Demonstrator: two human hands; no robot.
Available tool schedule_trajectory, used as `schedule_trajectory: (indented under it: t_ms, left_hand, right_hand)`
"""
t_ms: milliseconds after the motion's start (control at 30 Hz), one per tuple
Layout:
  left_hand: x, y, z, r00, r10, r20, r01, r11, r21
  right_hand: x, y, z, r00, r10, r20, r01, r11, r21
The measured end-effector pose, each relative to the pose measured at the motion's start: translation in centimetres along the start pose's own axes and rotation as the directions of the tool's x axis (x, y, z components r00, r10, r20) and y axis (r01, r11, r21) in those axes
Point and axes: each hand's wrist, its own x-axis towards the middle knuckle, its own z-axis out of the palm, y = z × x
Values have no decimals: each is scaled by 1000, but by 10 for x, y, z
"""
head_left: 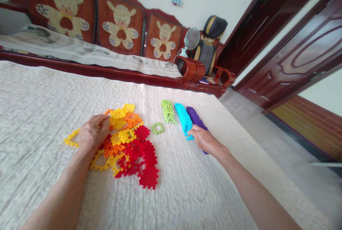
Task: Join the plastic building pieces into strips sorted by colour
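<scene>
My left hand rests at the left side of a mixed pile, its fingers curled together against the yellow interlocking plastic pieces. Whether it grips one is hidden. Orange pieces and red pieces lie in the same pile. With its fingers closed, my right hand pinches the near end of a row of light blue interlocking pieces. Just beyond it runs a purple row, partly covered by the hand. A green row stands to the left of the blue one, and a single green square frame lies apart.
A white quilted cover spreads under everything, its edge dropping off on the right. Behind stands a wooden sofa with bear cushions. A small fan and a chair are at the back right, near brown doors.
</scene>
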Motion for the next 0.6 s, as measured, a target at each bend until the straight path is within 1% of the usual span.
schedule_trajectory:
  t_ms: [100, 167, 233, 300, 367, 433, 500, 600]
  left_hand:
    - [0, 1, -1, 1000, -11, 7, 11, 1000, -7]
    - [0, 1, -1, 1000, -17, 5, 17, 1000, -8]
    - [0, 1, -1, 1000, -17, -2, 17, 1000, -6]
    - [-1, 1, -1, 1000, -10, -6, 10, 1000, -6]
    - [-1, 1, -1, 1000, -5, -3, 5, 1000, -2]
    - [-1, 0, 0, 1000, -5, 5, 5, 1000, -1]
    - [0, 0, 0, 1000, -8, 8, 8, 1000, -6]
    - [0, -1, 1, 1000, -2, 0, 2, 1000, -18]
  right_hand:
    - [6, 1, 1, 1000, 10, 19, -9, 999, -47]
    - [5, 1, 1, 1000, 5, -4, -5, 997, -78]
    - [1, 3, 0, 995, -2, -95, -6, 996, -84]
    - [-6, 4, -2, 973, 23, -230, -38, 998, -58]
    - [-16, 5, -1, 948, 61, -311, -68, 998, -10]
    - [-24, 4, 4, 945, 71, -320, -64, 997, 30]
    - [-29, -1, 11, 955, 46, -294, -32, 998, 52]
    - [-24, -18, 23, 963, -1, -268, 15, 999, 52]
